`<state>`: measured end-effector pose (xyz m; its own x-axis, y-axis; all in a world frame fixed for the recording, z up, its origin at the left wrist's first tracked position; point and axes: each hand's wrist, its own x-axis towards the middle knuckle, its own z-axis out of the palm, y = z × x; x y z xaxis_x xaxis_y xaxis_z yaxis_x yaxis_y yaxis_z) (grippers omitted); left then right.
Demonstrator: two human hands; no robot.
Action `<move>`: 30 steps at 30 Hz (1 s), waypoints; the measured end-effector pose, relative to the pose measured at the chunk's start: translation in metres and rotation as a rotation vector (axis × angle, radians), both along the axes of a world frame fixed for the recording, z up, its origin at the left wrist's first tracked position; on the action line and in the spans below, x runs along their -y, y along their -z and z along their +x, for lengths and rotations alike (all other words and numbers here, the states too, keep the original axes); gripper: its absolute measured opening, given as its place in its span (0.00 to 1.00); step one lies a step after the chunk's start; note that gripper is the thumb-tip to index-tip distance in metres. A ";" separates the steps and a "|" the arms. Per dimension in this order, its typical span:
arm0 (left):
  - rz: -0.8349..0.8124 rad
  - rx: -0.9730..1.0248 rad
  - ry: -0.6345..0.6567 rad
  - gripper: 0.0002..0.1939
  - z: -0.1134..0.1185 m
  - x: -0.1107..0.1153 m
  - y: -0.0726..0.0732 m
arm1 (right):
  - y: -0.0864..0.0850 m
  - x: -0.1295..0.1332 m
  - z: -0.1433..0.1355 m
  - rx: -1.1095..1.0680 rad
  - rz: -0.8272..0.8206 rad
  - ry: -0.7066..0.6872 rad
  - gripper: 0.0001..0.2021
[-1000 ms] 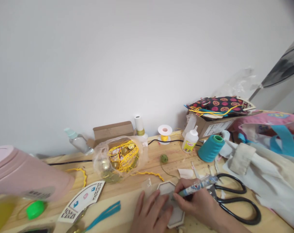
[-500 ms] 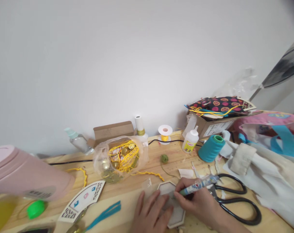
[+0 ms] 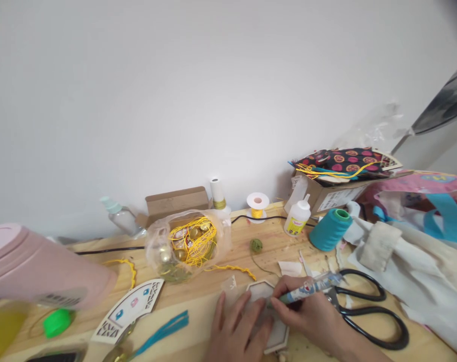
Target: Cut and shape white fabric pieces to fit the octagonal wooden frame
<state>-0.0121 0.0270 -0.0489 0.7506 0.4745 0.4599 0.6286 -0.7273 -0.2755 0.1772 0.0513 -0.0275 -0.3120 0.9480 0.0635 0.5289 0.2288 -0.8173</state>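
Note:
A pale hexagonal frame (image 3: 279, 332) with a light fabric-like face lies on the table at the bottom centre. Fingers spread, my left hand (image 3: 238, 329) lies flat across its left side. My right hand (image 3: 307, 314) grips a patterned blue-and-white pen (image 3: 313, 288), its tip down on the hexagon near my left fingertips. The tip itself is partly hidden by my fingers. Black-handled scissors (image 3: 381, 314) lie just right of my right hand, the blades partly covered by it. A small white paper scrap (image 3: 290, 267) lies behind the pen.
A glue bottle (image 3: 296, 218), a teal thread cone (image 3: 331, 230) and a wire spool (image 3: 257, 206) stand behind. A plastic bag of yellow cord (image 3: 192, 241) sits left of centre. A fan-shaped piece (image 3: 128, 311) and pink tumbler (image 3: 43, 266) are left; white cloth (image 3: 413, 281) is right.
Both hands stay in nearly the same place, with the pen still on the hexagon. The view has shifted very slightly.

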 end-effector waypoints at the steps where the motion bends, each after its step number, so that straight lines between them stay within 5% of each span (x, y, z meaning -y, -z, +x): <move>1: -0.007 -0.001 0.000 0.14 0.000 0.000 0.000 | 0.000 0.000 0.000 0.000 0.000 0.000 0.06; 30: 0.002 -0.027 0.005 0.13 -0.001 0.001 0.000 | 0.000 -0.003 0.000 -0.097 -0.062 0.048 0.06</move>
<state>-0.0134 0.0263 -0.0489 0.7652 0.4696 0.4405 0.6171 -0.7301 -0.2936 0.1776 0.0539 -0.0275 -0.2616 0.9646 0.0322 0.4553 0.1528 -0.8771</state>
